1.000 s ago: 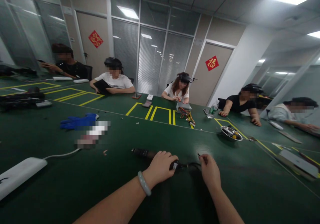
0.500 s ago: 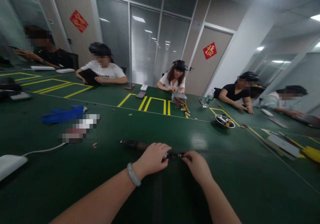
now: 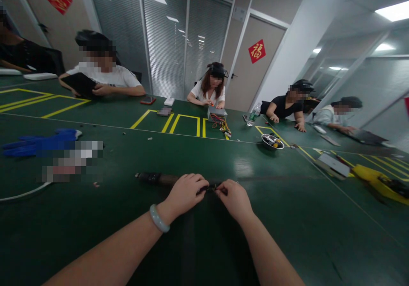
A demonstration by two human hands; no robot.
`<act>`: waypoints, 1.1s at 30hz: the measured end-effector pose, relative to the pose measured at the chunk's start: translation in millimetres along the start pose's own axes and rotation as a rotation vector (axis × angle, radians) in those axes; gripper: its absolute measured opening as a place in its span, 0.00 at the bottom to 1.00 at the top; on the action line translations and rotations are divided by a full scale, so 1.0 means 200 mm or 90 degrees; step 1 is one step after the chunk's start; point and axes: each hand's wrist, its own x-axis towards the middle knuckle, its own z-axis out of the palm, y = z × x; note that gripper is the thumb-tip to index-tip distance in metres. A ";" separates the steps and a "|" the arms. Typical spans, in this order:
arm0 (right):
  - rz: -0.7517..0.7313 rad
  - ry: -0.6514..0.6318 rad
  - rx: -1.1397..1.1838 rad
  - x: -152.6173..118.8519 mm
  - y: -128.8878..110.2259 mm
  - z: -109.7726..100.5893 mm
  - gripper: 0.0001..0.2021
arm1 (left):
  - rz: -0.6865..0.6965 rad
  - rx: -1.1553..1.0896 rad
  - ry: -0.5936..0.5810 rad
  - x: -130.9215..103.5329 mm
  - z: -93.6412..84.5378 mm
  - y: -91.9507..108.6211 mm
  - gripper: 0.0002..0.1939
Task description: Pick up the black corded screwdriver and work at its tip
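Note:
A long dark rod-shaped device (image 3: 164,179) lies across the green table in front of me. Its narrow metal tip points left; its exact kind does not show. My left hand (image 3: 188,194) is wrapped over its right part from above, hiding some of it. Close by on the right, my right hand (image 3: 235,197) pinches the thin right end, where small dark and yellowish bits show between thumb and fingers. What those fingertips grip is too small to name. A pale bangle (image 3: 159,218) circles my left wrist.
Blue gloves (image 3: 41,143) and a white cable (image 3: 27,195) lie to the left. Ahead are a metal box with coloured wires (image 3: 217,114), a bottle (image 3: 254,114) and a metal bowl (image 3: 272,142). A yellow object (image 3: 370,175) rests at right. Several people sit around the table.
My view has turned right, so everything sits further left. My hands have drawn slightly closer together along the device. A co-worker in black on the right has parted their hands.

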 end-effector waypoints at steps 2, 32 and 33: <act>-0.002 0.008 0.006 0.00 -0.01 0.01 0.04 | -0.001 -0.005 -0.005 0.00 0.00 0.00 0.09; 0.031 0.034 0.071 0.00 -0.12 0.12 0.05 | 0.004 0.005 -0.039 -0.02 -0.04 0.00 0.10; 0.033 0.030 0.075 0.00 -0.12 0.13 0.06 | 0.007 0.006 -0.042 -0.02 -0.04 0.00 0.10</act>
